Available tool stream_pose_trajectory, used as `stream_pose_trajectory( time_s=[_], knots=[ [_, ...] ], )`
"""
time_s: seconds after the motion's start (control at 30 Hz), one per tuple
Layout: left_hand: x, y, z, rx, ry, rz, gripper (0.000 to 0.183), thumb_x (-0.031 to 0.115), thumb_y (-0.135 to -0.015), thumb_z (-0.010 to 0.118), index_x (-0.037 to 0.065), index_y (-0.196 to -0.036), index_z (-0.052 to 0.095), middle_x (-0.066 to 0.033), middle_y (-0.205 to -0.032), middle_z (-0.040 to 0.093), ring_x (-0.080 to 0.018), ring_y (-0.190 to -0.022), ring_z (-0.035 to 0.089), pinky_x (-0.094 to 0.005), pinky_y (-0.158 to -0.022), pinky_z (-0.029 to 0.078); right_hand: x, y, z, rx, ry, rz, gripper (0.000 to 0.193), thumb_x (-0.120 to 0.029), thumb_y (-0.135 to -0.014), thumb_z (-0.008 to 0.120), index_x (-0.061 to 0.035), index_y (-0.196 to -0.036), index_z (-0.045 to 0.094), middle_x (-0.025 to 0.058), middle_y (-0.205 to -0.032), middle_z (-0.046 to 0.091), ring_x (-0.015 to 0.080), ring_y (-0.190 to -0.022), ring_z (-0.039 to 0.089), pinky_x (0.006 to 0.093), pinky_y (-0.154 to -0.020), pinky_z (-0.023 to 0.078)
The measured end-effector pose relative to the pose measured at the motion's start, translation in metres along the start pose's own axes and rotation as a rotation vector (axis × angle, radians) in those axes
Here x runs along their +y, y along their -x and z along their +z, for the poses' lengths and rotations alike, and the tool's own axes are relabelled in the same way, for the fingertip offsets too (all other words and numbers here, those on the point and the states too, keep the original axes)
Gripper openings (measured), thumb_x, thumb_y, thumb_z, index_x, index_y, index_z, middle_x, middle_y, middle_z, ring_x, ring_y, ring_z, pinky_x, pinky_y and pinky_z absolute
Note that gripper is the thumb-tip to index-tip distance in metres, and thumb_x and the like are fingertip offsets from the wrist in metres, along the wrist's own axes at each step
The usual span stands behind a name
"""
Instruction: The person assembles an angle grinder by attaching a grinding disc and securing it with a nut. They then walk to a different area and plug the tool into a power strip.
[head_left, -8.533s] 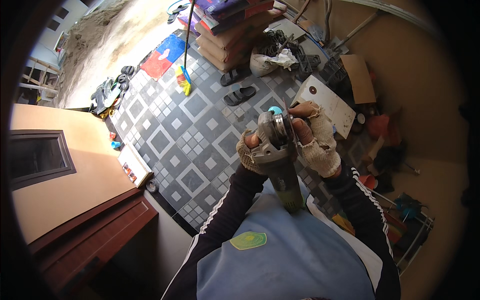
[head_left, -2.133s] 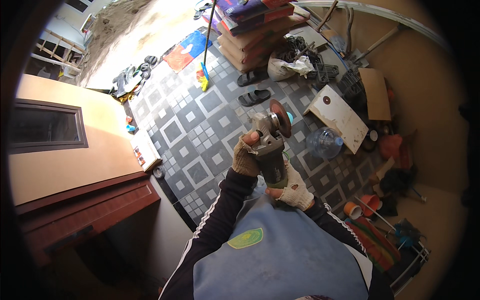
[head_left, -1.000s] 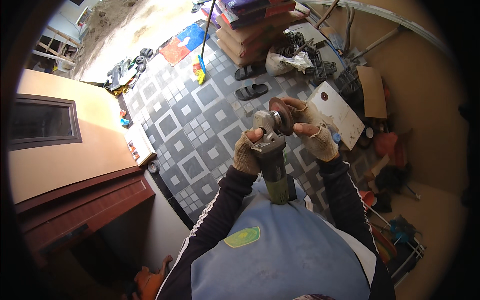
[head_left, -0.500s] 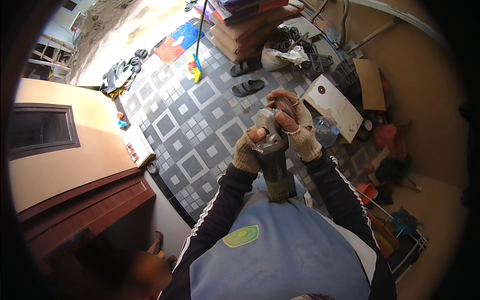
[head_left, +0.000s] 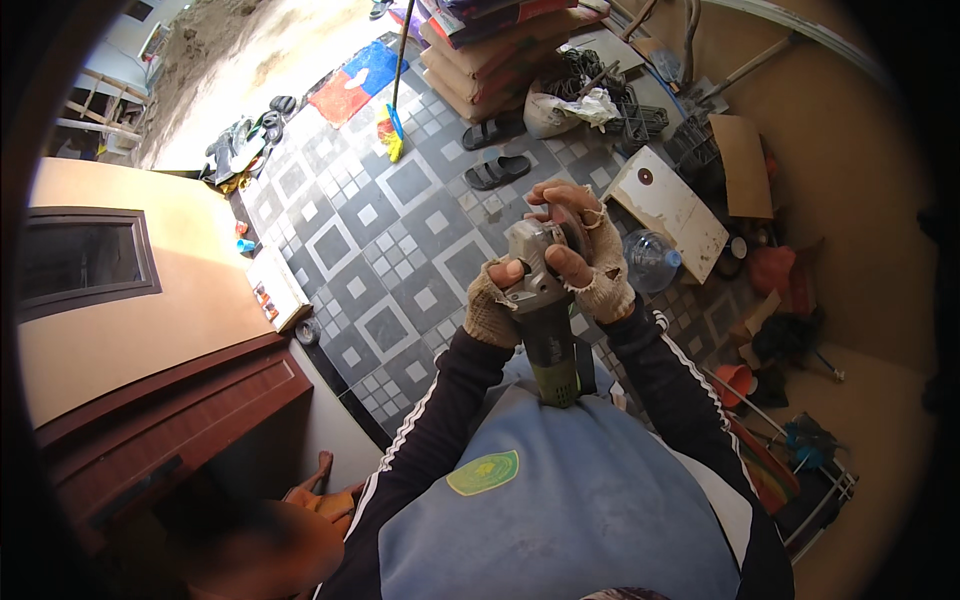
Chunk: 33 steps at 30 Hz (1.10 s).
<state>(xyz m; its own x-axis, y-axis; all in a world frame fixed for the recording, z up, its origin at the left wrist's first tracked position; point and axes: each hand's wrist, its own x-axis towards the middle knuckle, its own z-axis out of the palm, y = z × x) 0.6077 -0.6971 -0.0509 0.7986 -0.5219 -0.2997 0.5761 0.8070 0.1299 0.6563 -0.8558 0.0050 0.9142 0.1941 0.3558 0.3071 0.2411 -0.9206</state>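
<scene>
An angle grinder [head_left: 548, 335] stands against my front, its dark green body toward me and its grey metal head away from me. My left hand [head_left: 493, 303], in a fingerless knitted glove, is wrapped round the left of the head, thumb lying on top. On the other side my right hand [head_left: 600, 260], gloved the same way, grips the reddish-brown disc [head_left: 570, 228]. Its fingers curl over the far edge and its thumb rests by the grinder head. The left fingers under the tool are hidden.
Beyond the hands lie black sandals [head_left: 497, 172] on the patterned tile floor [head_left: 385, 330]. Stacked sacks [head_left: 490, 75] stand at the back. To the right are a large clear water bottle [head_left: 650, 262] and a dirty white board [head_left: 668, 212]. Another person [head_left: 270, 545] is low at left.
My right hand has shifted slightly left and its fingers sit differently round the disc. The grinder head has tilted slightly. At lower left the other person has moved.
</scene>
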Motion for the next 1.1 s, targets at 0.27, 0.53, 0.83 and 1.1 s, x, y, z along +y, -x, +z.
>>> stream_pose_trajectory(
  time_s=[0.27, 0.53, 0.83, 1.1],
  knots=[
    [-0.004, 0.003, 0.004, 0.024, -0.109, 0.036, 0.066, 0.041, -0.085, 0.072, -0.003, -0.133, 0.058, -0.019, -0.116, 0.071, -0.0306, -0.099, 0.071, -0.0424, -0.092, 0.06, -0.002, 0.004, -0.001, 0.038, 0.036, 0.074, 0.039, -0.03, -0.105, 0.06, -0.0027, -0.132, 0.059, 0.0124, -0.131, 0.057, 0.0207, -0.12, 0.058, 0.0371, -0.111, 0.04],
    [-0.002, 0.006, 0.014, 0.044, -0.055, 0.002, 0.059, 0.036, -0.087, 0.073, -0.006, -0.128, 0.061, -0.0178, -0.111, 0.072, -0.0277, -0.094, 0.074, -0.0391, -0.088, 0.061, -0.007, 0.007, 0.006, 0.133, 0.057, 0.159, 0.036, -0.027, -0.106, 0.057, -0.0009, -0.131, 0.06, 0.0093, -0.126, 0.061, 0.0181, -0.118, 0.057, 0.0357, -0.111, 0.04],
    [-0.004, 0.002, 0.011, 0.04, -0.02, -0.013, 0.06, 0.036, -0.087, 0.072, -0.006, -0.128, 0.06, -0.0183, -0.112, 0.073, -0.0283, -0.094, 0.074, -0.0399, -0.087, 0.062, -0.012, 0.007, 0.01, 0.174, 0.077, 0.218, 0.037, -0.032, -0.106, 0.06, -0.0049, -0.131, 0.063, 0.0054, -0.119, 0.061, 0.0141, -0.111, 0.055, 0.0302, -0.101, 0.043],
    [-0.006, -0.004, -0.015, 0.032, -0.04, -0.03, 0.065, 0.042, -0.087, 0.068, -0.003, -0.132, 0.059, -0.0198, -0.119, 0.071, -0.0319, -0.102, 0.072, -0.0437, -0.094, 0.059, 0.004, 0.023, -0.003, 0.11, 0.047, 0.252, 0.069, -0.043, -0.1, 0.069, -0.0078, -0.153, 0.044, 0.0112, -0.145, 0.054, 0.0245, -0.135, 0.05, 0.0365, -0.113, 0.039]
  ],
)
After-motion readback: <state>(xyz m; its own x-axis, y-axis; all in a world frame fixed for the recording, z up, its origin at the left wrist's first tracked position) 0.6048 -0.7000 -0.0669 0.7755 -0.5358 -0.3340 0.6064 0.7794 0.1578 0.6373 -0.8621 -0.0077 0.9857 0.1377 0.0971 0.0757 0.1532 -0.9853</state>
